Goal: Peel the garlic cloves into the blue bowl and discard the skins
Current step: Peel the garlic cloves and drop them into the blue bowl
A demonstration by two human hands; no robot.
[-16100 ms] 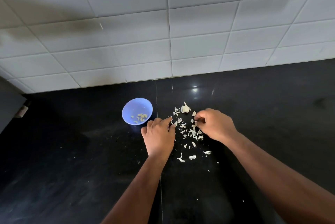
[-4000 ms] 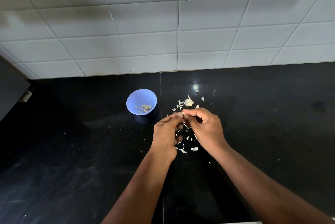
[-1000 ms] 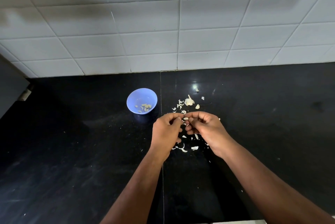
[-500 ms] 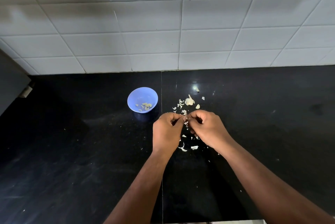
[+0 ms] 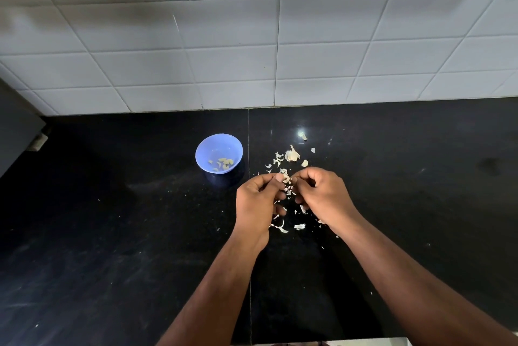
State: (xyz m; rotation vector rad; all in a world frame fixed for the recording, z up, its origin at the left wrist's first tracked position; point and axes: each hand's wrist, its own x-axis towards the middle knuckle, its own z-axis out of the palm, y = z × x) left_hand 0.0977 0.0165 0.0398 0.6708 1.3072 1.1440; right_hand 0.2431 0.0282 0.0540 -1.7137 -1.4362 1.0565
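A: Since half a second ago, little has moved: both hands have stayed together over the scraps, the fingertips only shifting on the garlic clove.

B: So where is the clove?

A: Between the hands, above the counter. The left hand pinches it with curled thumb and forefinger; the right hand, fingers curled too, picks at it from the other side.

B: And the bowl?

A: The blue bowl sits just left of the hands, with a few peeled cloves in it. Loose skins lie scattered under and behind the hands, beside what looks like the garlic bulb remnant.

B: Meaning?

A: I judge the peeling is mid-clove; skins are not yet discarded.
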